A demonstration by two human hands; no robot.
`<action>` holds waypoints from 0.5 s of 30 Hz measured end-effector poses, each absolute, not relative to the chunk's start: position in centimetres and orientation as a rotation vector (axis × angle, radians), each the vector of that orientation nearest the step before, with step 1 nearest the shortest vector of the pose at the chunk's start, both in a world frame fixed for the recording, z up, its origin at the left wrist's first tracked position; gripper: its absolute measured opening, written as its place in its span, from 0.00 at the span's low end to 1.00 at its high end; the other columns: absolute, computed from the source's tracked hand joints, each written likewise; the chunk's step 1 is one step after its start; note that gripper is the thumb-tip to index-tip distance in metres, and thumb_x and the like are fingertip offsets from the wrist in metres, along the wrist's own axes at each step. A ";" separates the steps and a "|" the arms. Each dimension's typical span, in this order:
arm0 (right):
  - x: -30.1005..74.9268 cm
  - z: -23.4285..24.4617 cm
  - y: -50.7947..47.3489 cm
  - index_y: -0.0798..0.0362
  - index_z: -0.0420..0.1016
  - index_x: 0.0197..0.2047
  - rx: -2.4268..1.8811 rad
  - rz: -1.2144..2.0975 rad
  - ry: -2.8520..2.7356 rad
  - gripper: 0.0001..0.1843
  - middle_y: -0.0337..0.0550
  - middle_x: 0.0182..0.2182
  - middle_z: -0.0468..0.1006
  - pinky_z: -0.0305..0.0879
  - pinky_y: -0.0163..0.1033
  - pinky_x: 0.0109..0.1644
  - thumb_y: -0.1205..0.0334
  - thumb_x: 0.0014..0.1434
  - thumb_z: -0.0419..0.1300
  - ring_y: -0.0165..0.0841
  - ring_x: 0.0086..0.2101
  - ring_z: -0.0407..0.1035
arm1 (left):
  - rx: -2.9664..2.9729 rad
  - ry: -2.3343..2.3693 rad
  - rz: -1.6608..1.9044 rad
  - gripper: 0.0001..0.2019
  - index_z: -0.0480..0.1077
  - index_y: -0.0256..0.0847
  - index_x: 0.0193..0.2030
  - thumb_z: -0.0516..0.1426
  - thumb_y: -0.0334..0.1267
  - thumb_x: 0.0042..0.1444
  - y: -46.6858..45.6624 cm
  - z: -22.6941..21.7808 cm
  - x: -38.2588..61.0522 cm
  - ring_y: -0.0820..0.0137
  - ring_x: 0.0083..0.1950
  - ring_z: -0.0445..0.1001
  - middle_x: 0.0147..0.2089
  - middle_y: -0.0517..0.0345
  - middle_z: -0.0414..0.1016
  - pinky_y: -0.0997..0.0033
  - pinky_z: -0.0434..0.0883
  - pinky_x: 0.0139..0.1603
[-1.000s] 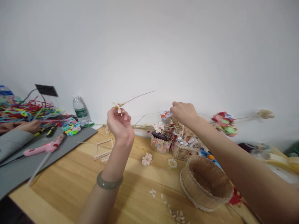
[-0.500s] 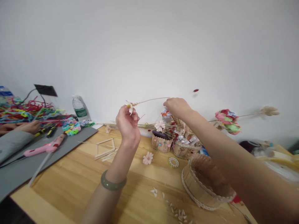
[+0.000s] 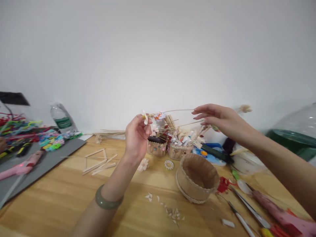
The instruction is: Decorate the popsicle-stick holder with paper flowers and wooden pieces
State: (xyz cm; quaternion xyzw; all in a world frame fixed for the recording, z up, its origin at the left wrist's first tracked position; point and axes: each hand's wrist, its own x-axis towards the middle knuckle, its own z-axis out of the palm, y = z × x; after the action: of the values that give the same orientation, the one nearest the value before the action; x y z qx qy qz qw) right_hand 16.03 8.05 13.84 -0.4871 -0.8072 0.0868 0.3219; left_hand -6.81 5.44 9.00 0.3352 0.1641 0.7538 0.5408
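My left hand point(image 3: 137, 136), a green bangle on its wrist, is raised over the table with its fingers pinched around a small white-petalled flower point(image 3: 145, 117). The flower's long thin stem point(image 3: 176, 110) points right, towards my other hand. My right hand point(image 3: 217, 118) has its fingers stretched out and the thumb apart; the fingertips are at the stem's far end, and whether they touch it I cannot tell. Below and between the hands stand two small decorated baskets point(image 3: 158, 149) with dried flowers and sticks. A round wooden basket point(image 3: 195, 191) is nearer, its inside showing nothing.
Stick pieces point(image 3: 95, 153) and a white ring point(image 3: 169, 165) lie on the table, with loose petals point(image 3: 174, 212) in front. Scissors point(image 3: 251, 207) and a pink glue gun point(image 3: 278, 214) are at right. A bottle point(image 3: 61, 118) stands left; another person's hand point(image 3: 2, 144) shows at the edge.
The view has swung right, bringing the scissors and right-hand glue gun into sight. My right hand has opened its fingers and moved right along the stem. My left hand keeps the flower.
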 end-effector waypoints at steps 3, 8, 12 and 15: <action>19.4 12.3 4.4 0.54 0.64 0.49 -1.240 0.331 -2.056 0.18 0.49 0.51 0.71 0.70 0.39 0.46 0.65 0.53 0.51 0.36 0.48 0.69 | 0.933 0.429 1.640 0.04 0.68 0.35 0.28 0.58 0.34 0.48 4.7 8.2 -4.9 0.84 0.16 0.58 0.24 0.62 0.71 0.82 0.57 0.18; 23.8 9.8 -1.2 0.46 0.64 0.51 -1.538 0.221 -1.961 0.21 0.46 0.44 0.75 0.70 0.42 0.43 0.54 0.53 0.52 0.38 0.43 0.71 | 1.037 0.476 1.417 0.07 0.72 0.35 0.33 0.61 0.35 0.47 3.5 6.2 -2.3 0.84 0.17 0.60 0.27 0.59 0.75 0.82 0.61 0.21; 27.2 8.9 -5.1 0.46 0.69 0.45 -1.717 0.182 -1.824 0.19 0.50 0.42 0.76 0.71 0.41 0.40 0.52 0.49 0.52 0.40 0.41 0.73 | 1.080 0.512 1.308 0.11 0.73 0.35 0.37 0.63 0.35 0.46 2.6 5.2 -1.0 0.84 0.19 0.63 0.28 0.58 0.76 0.84 0.61 0.22; 30.2 7.1 -7.3 0.44 0.73 0.38 -1.790 0.296 -1.764 0.16 0.49 0.38 0.79 0.71 0.41 0.37 0.51 0.47 0.52 0.41 0.38 0.74 | 1.098 0.577 1.221 0.14 0.73 0.36 0.39 0.64 0.36 0.45 1.7 4.9 -0.1 0.82 0.21 0.66 0.30 0.56 0.76 0.84 0.64 0.24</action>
State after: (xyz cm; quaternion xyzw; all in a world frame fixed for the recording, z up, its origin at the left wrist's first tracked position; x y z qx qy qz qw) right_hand 30.17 -7.32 7.13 -0.6747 -0.6647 0.1115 0.3009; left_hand -0.06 1.73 4.90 0.4824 0.2536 0.5364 0.6444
